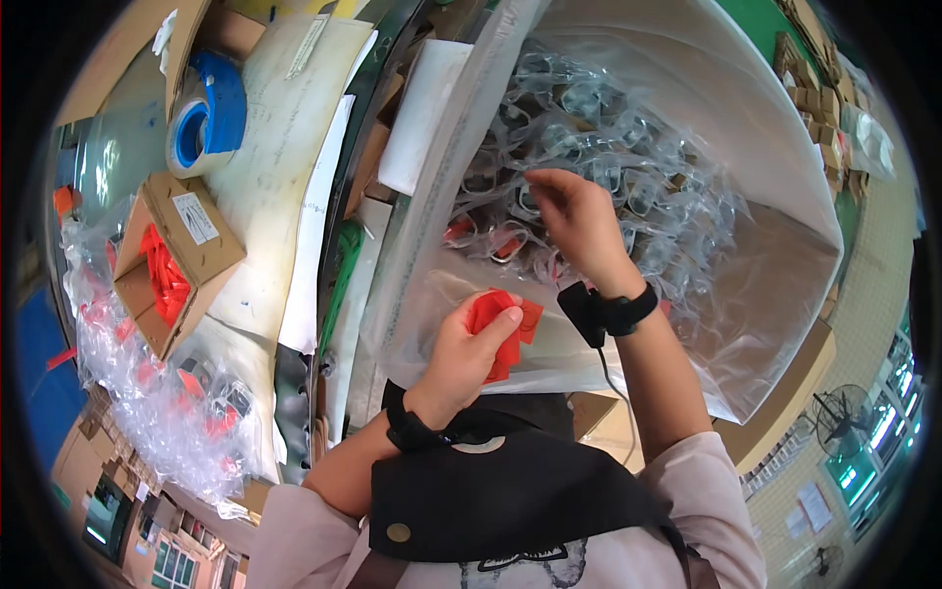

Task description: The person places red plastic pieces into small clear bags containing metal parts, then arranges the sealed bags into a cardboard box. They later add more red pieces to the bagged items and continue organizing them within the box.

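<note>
My left hand [457, 359] is closed round a small stack of flat red pieces [528, 318], which look thin and soft. It is just above the near edge of a large box lined with a clear plastic bag [775, 324]. Over the bag's contents hovers my right hand [583, 231], fingers slightly bent and apart from the thumb, with nothing visible between them. Below it lie many items in clear plastic bags [638, 147], metallic or grey, too crumpled over to name. A few near the left side show red pieces [505, 243] among the plastic.
On the worktable [285, 128] at left are a blue tape roll [218, 103] and an open carton [211, 260] of red pieces [165, 275]. More bagged items [167, 412] pile up at the table's left. A cable [613, 378] hangs from my right wristband. Cartons [812, 103] stand far right.
</note>
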`<state>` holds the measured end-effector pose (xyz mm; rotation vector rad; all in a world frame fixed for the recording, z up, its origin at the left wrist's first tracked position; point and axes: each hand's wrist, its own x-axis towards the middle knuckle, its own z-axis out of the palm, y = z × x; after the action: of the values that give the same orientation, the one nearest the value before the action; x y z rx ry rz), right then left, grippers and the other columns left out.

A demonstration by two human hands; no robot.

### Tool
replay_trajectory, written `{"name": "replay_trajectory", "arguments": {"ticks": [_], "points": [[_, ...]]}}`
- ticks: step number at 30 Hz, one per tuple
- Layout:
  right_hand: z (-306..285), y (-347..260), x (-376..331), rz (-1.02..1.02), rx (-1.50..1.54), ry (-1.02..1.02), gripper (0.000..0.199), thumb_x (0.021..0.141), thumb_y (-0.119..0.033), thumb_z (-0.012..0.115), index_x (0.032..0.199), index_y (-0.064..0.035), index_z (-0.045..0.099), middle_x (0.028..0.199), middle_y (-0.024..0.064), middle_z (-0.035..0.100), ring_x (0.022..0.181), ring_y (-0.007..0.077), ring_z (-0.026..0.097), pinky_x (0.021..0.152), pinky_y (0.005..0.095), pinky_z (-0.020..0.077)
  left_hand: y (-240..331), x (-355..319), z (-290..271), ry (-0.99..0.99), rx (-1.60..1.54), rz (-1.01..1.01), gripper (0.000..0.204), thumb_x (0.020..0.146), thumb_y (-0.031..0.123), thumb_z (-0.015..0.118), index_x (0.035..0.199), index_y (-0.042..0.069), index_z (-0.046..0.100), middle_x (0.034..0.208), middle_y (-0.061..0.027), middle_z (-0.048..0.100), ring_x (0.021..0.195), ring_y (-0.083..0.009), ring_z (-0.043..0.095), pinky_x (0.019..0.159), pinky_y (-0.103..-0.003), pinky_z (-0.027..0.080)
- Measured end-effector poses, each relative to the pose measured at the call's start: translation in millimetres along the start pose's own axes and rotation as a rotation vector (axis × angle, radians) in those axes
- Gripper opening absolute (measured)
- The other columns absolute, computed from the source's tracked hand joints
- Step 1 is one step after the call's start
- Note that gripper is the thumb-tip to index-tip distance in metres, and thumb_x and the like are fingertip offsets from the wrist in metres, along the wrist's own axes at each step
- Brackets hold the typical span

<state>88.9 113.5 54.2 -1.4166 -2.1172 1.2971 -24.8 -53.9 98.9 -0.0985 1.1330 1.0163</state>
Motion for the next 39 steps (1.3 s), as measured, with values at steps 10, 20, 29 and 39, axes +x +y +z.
{"name": "replay_trajectory", "arguments": {"ticks": [10, 20, 29, 39], "points": [[64, 5, 75, -0.137, -0.254, -0.100, 0.022, 0.075, -0.002, 0.060, 0.095, -0.0046, 0.070, 0.096, 0.0180, 0.068, 0.088, 0.0393, 0.064, 0.077, 0.0434, 0.0529, 0, 0, 3, 0.074, 0.023, -0.012, 0.024, 0.091, 0.018, 0.066, 0.108, 0.002, 0.059, 0.094, -0.0054, 0.064, 0.081, -0.0118, 0.060, 0.070, -0.026, 0.049], [105, 41, 100, 0.037, -0.545, -0.211, 0.018, 0.081, -0.013, 0.061, 0.095, -0.0083, 0.072, 0.098, 0.0146, 0.069, 0.097, 0.0323, 0.066, 0.080, 0.0411, 0.0543, 2, -1, 5, 0.071, 0.080, 0.011, 0.022, 0.091, 0.018, 0.065, 0.107, 0.003, 0.058, 0.092, -0.0046, 0.064, 0.078, -0.0100, 0.059, 0.066, -0.024, 0.048], [6, 8, 69, 0.123, 0.543, -0.252, 0.017, 0.078, 0.002, 0.058, 0.093, -0.0032, 0.065, 0.081, 0.0093, 0.068, 0.076, 0.0212, 0.067, 0.071, 0.0307, 0.0522, 0, -2, -4, 0.051, 0.060, 0.009, 0.021, 0.092, 0.017, 0.064, 0.106, 0.002, 0.058, 0.095, -0.0053, 0.063, 0.081, -0.0125, 0.059, 0.072, -0.026, 0.049], [44, 30, 60, -0.131, -0.670, -0.546, 0.018, 0.082, -0.010, 0.056, 0.094, -0.0047, 0.068, 0.092, 0.0199, 0.068, 0.090, 0.0355, 0.067, 0.077, 0.0464, 0.0525, -5, -1, 0, 0.024, 0.076, 0.025, 0.021, 0.092, 0.016, 0.064, 0.107, 0.002, 0.058, 0.095, -0.0056, 0.064, 0.082, -0.0121, 0.060, 0.072, -0.026, 0.049]]}}
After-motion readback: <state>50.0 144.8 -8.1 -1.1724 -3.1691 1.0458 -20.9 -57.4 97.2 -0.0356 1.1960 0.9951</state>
